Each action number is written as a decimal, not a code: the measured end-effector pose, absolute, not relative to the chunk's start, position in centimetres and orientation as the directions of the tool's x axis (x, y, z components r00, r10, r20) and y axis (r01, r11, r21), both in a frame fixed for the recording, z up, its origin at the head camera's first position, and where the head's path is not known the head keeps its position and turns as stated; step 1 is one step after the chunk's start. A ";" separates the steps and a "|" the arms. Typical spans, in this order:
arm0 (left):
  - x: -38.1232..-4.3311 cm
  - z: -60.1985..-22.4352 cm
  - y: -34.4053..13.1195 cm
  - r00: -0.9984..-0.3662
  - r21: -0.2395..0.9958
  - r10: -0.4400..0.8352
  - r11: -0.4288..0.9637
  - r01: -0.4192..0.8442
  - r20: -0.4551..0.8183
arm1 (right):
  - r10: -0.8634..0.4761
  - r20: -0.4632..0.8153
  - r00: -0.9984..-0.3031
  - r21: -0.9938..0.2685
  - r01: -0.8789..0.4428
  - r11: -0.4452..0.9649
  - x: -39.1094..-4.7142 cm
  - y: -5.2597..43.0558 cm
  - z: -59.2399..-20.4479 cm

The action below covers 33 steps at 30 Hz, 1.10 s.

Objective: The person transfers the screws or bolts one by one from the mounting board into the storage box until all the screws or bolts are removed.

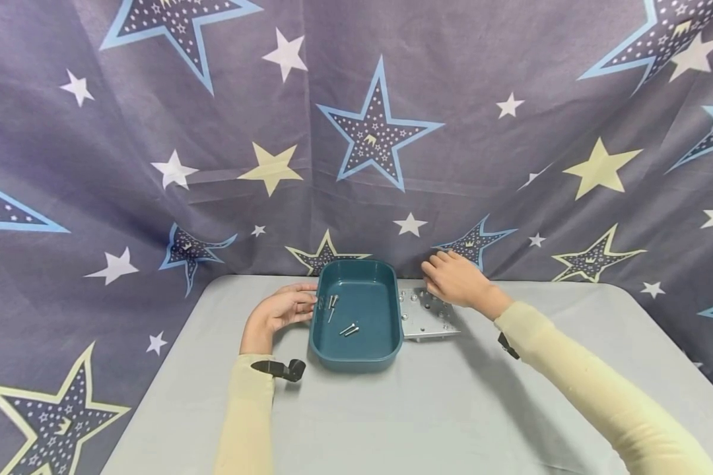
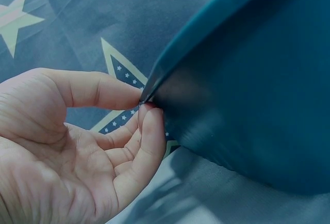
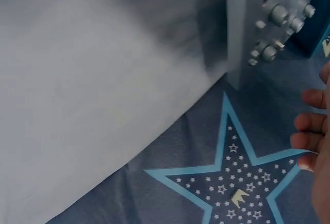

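My left hand [image 1: 285,309] pinches the left rim of a deep teal plastic tray [image 1: 359,353] between thumb and fingertips, plainest in the left wrist view. Several silver bolts [image 1: 349,329] lie loose on the tray floor. Right of the tray, against its side, stands a silver metal plate [image 1: 417,323] with bolts and nuts set in it. My right hand [image 1: 454,280] is above the plate's far right part, fingers loosely bent. At the edge of the right wrist view, its fingertips [image 3: 309,122] show apart from the plate; nothing is seen between them, though the palm is hidden.
The tray and plate rest on a grey-white table [image 1: 356,422], close to its back edge. Directly behind hangs a dark curtain [image 1: 356,218] printed with stars. A black strap [image 1: 279,369] circles the left sleeve.
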<state>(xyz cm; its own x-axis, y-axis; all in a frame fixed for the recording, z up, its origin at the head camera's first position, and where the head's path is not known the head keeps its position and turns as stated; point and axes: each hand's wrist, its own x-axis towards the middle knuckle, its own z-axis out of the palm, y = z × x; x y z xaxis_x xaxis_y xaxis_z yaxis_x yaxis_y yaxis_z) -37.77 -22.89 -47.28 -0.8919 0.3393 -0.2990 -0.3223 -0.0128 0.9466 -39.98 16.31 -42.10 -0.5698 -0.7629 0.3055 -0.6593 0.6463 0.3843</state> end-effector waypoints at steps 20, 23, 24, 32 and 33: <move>-37.7 -47.1 -22.8 -0.896 0.945 0.324 -0.012 -0.327 -0.305 | -0.796 0.137 -0.589 0.423 -0.692 0.585 -40.4 15.2 -43.7; -37.7 -47.2 -22.8 -0.896 0.946 0.322 -0.007 -0.326 -0.306 | -0.793 0.126 -0.596 0.430 -0.688 0.584 -40.5 15.2 -43.8; -37.8 -47.2 -22.8 -0.896 0.946 0.321 -0.006 -0.325 -0.306 | -0.792 0.120 -0.598 0.434 -0.686 0.584 -40.5 15.2 -43.9; -37.6 -47.1 -23.1 -0.893 0.952 0.350 -0.013 -0.307 -0.284 | -0.787 0.051 -0.615 0.458 -0.686 0.565 -40.9 14.9 -44.1; -37.5 -47.0 -23.1 -0.893 0.953 0.353 -0.015 -0.304 -0.279 | -0.787 0.042 -0.615 0.462 -0.687 0.561 -40.9 14.9 -44.2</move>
